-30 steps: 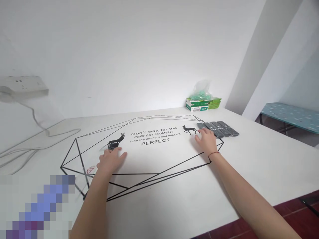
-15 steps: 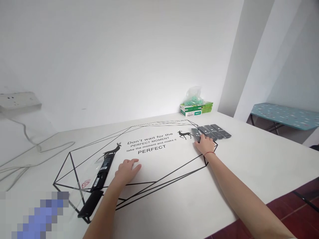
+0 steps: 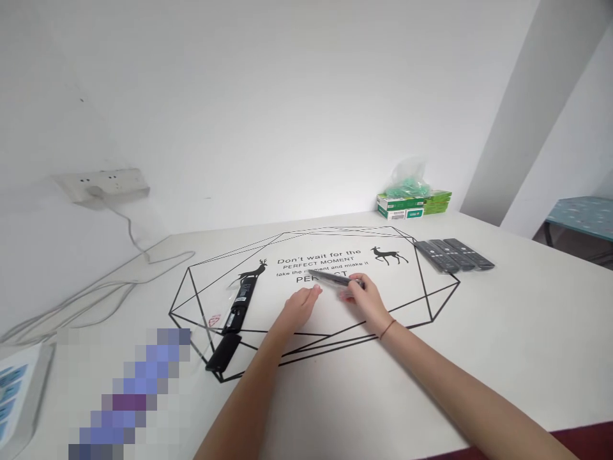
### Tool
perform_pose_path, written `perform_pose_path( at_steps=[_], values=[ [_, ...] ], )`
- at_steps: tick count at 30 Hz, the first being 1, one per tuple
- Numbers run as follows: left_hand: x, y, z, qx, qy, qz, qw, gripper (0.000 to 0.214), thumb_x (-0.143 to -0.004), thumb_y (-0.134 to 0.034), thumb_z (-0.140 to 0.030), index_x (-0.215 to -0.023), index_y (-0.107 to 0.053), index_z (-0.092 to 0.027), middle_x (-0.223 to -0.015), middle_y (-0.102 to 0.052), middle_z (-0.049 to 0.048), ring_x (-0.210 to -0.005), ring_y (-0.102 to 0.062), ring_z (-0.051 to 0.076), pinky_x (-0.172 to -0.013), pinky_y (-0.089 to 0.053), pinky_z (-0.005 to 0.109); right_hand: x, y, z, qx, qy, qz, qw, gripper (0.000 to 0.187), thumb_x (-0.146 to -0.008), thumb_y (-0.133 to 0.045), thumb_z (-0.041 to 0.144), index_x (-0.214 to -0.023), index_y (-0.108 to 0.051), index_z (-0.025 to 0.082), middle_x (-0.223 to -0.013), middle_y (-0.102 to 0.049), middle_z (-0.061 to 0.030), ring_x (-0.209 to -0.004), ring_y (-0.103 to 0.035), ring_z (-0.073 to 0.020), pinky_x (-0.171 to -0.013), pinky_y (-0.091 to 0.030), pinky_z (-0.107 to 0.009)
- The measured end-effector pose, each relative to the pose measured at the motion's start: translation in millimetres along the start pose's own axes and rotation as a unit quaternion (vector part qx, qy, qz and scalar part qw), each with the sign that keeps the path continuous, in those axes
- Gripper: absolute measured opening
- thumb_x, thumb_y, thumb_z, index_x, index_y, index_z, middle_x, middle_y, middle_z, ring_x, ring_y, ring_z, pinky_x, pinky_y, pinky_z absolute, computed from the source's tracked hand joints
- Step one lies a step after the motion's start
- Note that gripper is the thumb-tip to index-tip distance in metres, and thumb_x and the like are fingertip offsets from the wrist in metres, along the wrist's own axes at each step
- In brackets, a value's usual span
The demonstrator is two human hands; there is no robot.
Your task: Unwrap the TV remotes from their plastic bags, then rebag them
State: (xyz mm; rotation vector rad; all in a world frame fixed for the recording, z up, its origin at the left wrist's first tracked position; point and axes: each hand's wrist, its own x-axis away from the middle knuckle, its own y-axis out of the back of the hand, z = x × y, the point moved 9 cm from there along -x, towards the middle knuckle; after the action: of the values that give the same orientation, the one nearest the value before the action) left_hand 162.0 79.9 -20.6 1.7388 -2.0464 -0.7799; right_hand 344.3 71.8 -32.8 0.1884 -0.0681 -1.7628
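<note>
My right hand (image 3: 368,301) grips a dark remote control (image 3: 338,278) by its near end, tilted above the printed lettering in the table's middle. Just left of it is my left hand (image 3: 299,306), fingers loosely bent and apart from the remote, holding nothing that shows. Three dark remotes (image 3: 453,255) lie side by side at the right. On the left, a black remote (image 3: 241,303) rests back side up with its battery compartment exposed, and a black battery cover (image 3: 223,352) lies at its lower end. Beside it is a clear plastic bag (image 3: 213,322) with red print.
Green and white boxes (image 3: 400,204) stand against the wall, a clear and green plastic bag (image 3: 409,182) on top. A power strip (image 3: 108,183) with a cable (image 3: 163,260) is at the left. A pixelated patch covers the lower left.
My right hand has lifted one remote from the row and carried it left to the middle. My left hand has come close to it, and the camera view has turned left.
</note>
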Motion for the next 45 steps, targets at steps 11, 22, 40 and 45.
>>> perform_pose_path(
  at_steps=[11, 22, 40, 45],
  values=[
    [-4.0, -4.0, 7.6, 0.368, 0.071, 0.011, 0.927, 0.032, -0.077, -0.063, -0.039, -0.098, -0.062, -0.015, -0.100, -0.065, 0.0106, -0.091, -0.060, 0.021, -0.080, -0.046, 0.033, 44.2, -62.5, 32.6, 0.035, 0.131, 0.135, 0.981, 0.058, -0.073, -0.062, 0.027, -0.126, -0.038, 0.022, -0.119, -0.052, -0.0104, -0.096, -0.057, -0.0225, -0.079, -0.050, -0.038],
    [-2.0, 10.1, 3.1, 0.488, 0.059, -0.023, 0.870, 0.030, -0.075, -0.065, -0.033, -0.099, -0.060, -0.016, -0.091, -0.064, 0.0052, -0.078, -0.060, 0.015, -0.069, -0.046, 0.026, 53.6, -79.5, 12.8, -0.079, -0.067, 0.283, 0.953, 0.029, -0.078, -0.060, 0.046, -0.082, -0.052, 0.018, -0.072, -0.064, 0.0000, -0.040, -0.041, -0.0053, -0.040, -0.035, -0.020],
    [6.6, 23.3, -21.4, 0.488, 0.016, -0.027, 0.872, 0.040, -0.086, -0.054, -0.042, -0.121, -0.054, -0.022, -0.103, -0.065, 0.0081, -0.092, -0.064, 0.020, -0.072, -0.053, 0.029, 77.1, -91.0, 4.0, -0.291, -0.233, 0.353, 0.858, 0.026, -0.079, -0.064, 0.035, -0.096, -0.055, 0.017, -0.092, -0.067, -0.0073, -0.076, -0.069, -0.0177, -0.064, -0.054, -0.027],
    [8.0, 31.0, -20.8, 0.505, 0.024, -0.053, 0.861, 0.037, -0.088, -0.051, -0.039, -0.120, -0.054, -0.020, -0.105, -0.066, 0.0092, -0.094, -0.064, 0.020, -0.074, -0.053, 0.030, 79.5, -90.0, 9.2, -0.295, -0.225, 0.371, 0.851, 0.029, -0.077, -0.068, 0.033, -0.099, -0.056, 0.017, -0.092, -0.067, -0.0065, -0.078, -0.068, -0.0178, -0.067, -0.054, -0.028]
  ],
)
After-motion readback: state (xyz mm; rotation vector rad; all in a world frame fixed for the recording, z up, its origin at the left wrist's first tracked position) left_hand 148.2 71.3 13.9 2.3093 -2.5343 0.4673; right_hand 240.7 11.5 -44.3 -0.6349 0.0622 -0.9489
